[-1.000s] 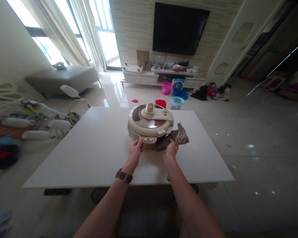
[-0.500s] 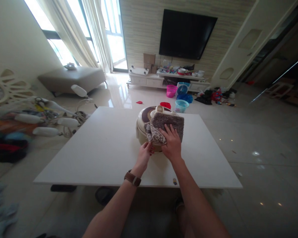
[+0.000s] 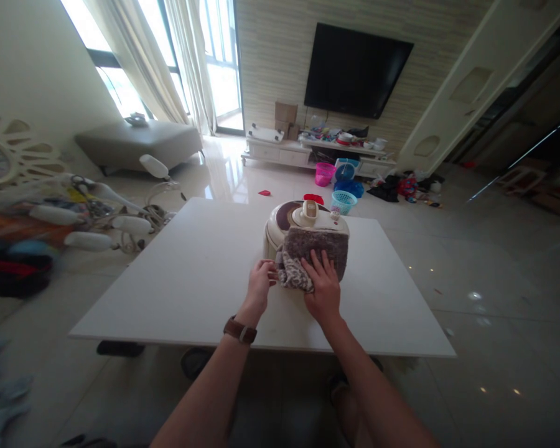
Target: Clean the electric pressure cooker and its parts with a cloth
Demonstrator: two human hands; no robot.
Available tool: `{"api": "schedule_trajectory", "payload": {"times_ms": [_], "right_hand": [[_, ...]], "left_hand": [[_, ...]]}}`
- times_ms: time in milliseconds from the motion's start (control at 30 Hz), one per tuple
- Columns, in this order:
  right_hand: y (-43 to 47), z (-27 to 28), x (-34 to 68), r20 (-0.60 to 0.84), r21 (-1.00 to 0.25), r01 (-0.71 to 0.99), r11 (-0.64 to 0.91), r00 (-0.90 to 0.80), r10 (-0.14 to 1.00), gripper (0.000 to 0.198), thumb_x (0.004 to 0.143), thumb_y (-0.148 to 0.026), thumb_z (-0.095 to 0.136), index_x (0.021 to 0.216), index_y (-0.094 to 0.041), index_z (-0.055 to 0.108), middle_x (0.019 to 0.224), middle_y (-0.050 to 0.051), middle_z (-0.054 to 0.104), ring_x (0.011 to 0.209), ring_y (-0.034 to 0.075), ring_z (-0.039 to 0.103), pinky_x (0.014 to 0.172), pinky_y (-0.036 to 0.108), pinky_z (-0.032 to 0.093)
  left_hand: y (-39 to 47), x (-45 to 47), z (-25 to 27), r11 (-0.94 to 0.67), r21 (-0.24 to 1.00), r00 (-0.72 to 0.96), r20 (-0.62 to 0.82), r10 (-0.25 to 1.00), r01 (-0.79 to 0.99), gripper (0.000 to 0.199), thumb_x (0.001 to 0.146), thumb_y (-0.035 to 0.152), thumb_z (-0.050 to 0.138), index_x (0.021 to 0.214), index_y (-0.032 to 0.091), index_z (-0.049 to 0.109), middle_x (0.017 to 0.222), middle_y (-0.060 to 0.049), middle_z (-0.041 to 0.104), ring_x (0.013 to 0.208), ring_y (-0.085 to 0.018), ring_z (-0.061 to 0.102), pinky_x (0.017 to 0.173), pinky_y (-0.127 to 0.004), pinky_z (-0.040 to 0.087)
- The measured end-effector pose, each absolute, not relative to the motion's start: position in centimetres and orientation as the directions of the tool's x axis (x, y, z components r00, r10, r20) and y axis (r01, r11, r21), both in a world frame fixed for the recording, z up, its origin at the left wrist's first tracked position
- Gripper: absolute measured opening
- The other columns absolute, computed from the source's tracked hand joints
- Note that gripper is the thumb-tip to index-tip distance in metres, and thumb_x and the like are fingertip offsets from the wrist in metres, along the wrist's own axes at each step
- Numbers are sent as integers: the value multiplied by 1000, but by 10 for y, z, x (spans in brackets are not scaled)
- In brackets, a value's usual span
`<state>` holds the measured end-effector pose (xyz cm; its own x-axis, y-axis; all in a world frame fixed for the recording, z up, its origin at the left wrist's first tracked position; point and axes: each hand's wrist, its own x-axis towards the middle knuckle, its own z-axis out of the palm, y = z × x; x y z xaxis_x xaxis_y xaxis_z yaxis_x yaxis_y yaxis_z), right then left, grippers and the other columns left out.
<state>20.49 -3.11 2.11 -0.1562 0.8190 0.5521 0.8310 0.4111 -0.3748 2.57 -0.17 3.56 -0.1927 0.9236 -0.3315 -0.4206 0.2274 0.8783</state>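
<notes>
A cream rice cooker (image 3: 271, 235) with a dark round panel on its lid stands on the white table (image 3: 191, 280). A brown plush cloth (image 3: 329, 244), with a patterned, bunched part at its lower left, covers the side of the cooker facing me. My right hand (image 3: 323, 286) lies flat on this cloth, its fingers spread. At the cloth's left edge is my left hand (image 3: 260, 285), with fingers loosely bent and slightly apart. Nothing shows in its grasp, though whether the fingertips touch the cooker or cloth is unclear. A brown watch strap (image 3: 239, 330) circles my left wrist.
Beyond the table are a pink basket (image 3: 325, 175), a light-blue basket (image 3: 343, 202) and a cluttered TV cabinet (image 3: 287, 154). A lamp with several white shades (image 3: 88, 241) is at the left, near a grey bench (image 3: 144, 146). Bags (image 3: 386, 189) lie on the floor.
My left hand has moved left and slightly up, away from the cloth's lower corner. The right hand stays flat on the cloth. The view has shifted slightly.
</notes>
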Motion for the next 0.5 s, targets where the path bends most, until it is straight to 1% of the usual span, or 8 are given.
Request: {"api": "schedule_trajectory", "payload": {"times_ms": [100, 200, 300, 400, 467, 500], "right_hand": [[-43, 21, 197, 498, -341, 823, 455, -252, 830, 86, 71, -6, 54, 155, -27, 61, 171, 3, 47, 164, 31, 32, 135, 56, 25], [-43, 20, 202, 491, -358, 808, 468, -263, 830, 86, 71, -6, 54, 153, -28, 62, 170, 2, 48, 163, 29, 35, 135, 54, 27], [-41, 15, 212, 510, -401, 772, 493, -259, 820, 85, 72, -6, 53, 153, -28, 61, 169, 2, 50, 163, 27, 35, 135, 54, 28], [-48, 0, 213, 559, -512, 701, 496, -166, 812, 80, 78, -7, 51, 156, -26, 58, 170, 5, 48, 165, 27, 31, 135, 55, 28], [-57, -16, 204, 570, -637, 616, 463, -26, 821, 72, 86, -12, 50, 157, -25, 57, 171, 8, 46, 166, 28, 28, 133, 56, 30], [-62, -25, 197, 551, -710, 556, 431, 59, 832, 68, 89, -15, 50, 157, -23, 56, 172, 9, 45, 166, 28, 28, 133, 56, 31]], "left_hand": [[4, 7, 41, 174, 874, -298, -333, 895, -454, 26, 63, 31, 67, 86, 20, 63, 75, 2, 65, 57, -11, 56, 60, -26, 42], [7, -7, 44, 151, 875, -359, -338, 870, -459, 26, 63, 31, 66, 87, 21, 61, 77, 1, 67, 58, -11, 57, 61, -26, 42], [8, -13, 44, 147, 878, -378, -340, 861, -455, 27, 62, 30, 67, 87, 21, 61, 77, 1, 66, 58, -11, 56, 61, -25, 41], [8, -12, 44, 161, 880, -363, -343, 866, -447, 28, 62, 30, 67, 87, 21, 61, 77, 1, 66, 58, -11, 56, 61, -25, 40], [9, -9, 44, 167, 880, -352, -343, 871, -444, 28, 61, 30, 67, 87, 21, 61, 77, 1, 66, 58, -10, 56, 60, -25, 40], [9, -8, 45, 169, 880, -348, -343, 872, -443, 28, 61, 30, 67, 87, 21, 61, 77, 1, 66, 57, -10, 56, 60, -25, 41]]}}
